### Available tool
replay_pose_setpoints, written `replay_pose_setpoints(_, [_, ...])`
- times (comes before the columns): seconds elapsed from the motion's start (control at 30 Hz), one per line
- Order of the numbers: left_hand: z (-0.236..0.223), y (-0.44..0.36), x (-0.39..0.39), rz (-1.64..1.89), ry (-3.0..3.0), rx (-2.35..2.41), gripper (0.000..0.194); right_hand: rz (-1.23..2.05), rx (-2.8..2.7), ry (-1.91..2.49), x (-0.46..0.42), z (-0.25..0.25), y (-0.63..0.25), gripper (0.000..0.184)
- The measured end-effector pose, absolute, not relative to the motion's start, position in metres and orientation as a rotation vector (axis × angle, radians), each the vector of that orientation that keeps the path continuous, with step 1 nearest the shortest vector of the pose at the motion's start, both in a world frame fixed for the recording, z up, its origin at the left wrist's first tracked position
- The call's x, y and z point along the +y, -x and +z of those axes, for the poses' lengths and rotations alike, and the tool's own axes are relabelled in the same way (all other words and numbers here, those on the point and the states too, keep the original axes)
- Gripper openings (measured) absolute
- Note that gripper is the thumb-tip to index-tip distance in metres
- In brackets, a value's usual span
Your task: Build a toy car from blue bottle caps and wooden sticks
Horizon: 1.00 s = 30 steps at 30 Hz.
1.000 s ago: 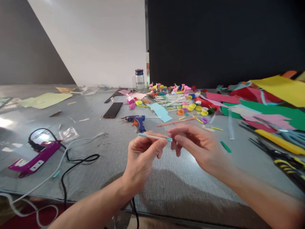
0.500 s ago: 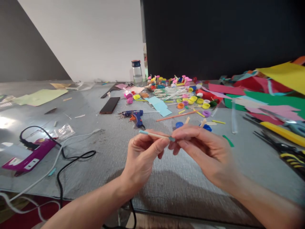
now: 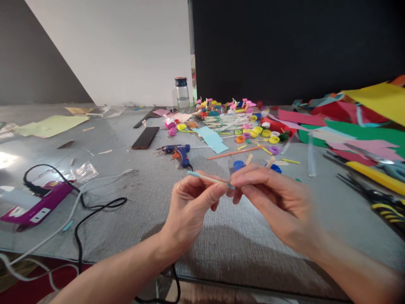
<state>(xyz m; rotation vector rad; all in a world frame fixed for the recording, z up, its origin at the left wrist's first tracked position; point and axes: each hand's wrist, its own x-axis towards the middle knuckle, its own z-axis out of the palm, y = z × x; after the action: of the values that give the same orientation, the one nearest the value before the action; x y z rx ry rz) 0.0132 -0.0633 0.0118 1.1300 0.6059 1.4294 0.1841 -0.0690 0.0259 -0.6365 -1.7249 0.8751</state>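
A thin pale stick with light-blue ends [image 3: 207,178] is held level above the grey table [image 3: 133,211]. My left hand [image 3: 190,207] pinches it near the middle between thumb and fingers. My right hand [image 3: 272,198] pinches its right blue tip with fingertips pressed together. Both hands hover near the table's front edge, in the middle of the view.
A small blue glue gun [image 3: 180,152] lies just beyond the hands. A purple glue gun [image 3: 38,207] with black and white cords sits at left. Coloured caps [image 3: 256,135], sticks, a light-blue paper [image 3: 211,139], a bottle [image 3: 182,90], coloured sheets [image 3: 354,135] and scissors [image 3: 379,198] fill the back and right.
The hands stay on the stick; my right fingers have shifted slightly at its tip. The view has dropped a little, so two blue caps beyond the hands have come into view.
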Motion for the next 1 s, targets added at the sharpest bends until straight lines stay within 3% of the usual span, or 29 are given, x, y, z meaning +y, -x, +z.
replay_pose_setpoints(0.2, [0.011,-0.013,-0.063,1.416,-1.093,0.585,0.008,0.902,-1.606,0.711,-0.074,0.025,-0.187,0.028])
replay_pose_setpoints(0.53, [0.01,-0.01,-0.061,1.51,-1.253,0.652,0.005,0.619,-1.644,0.787,-0.068,0.04,-0.201,0.022])
replay_pose_setpoints(0.77, [0.006,-0.002,-0.048,1.59,-1.307,0.775,0.006,0.348,-2.277,1.144,-0.07,0.018,-0.23,0.025])
replay_pose_setpoints(1.0, [0.0,-0.001,-0.044,1.559,-1.371,0.846,0.009,-0.092,-2.263,1.617,-0.061,0.007,-0.312,0.03])
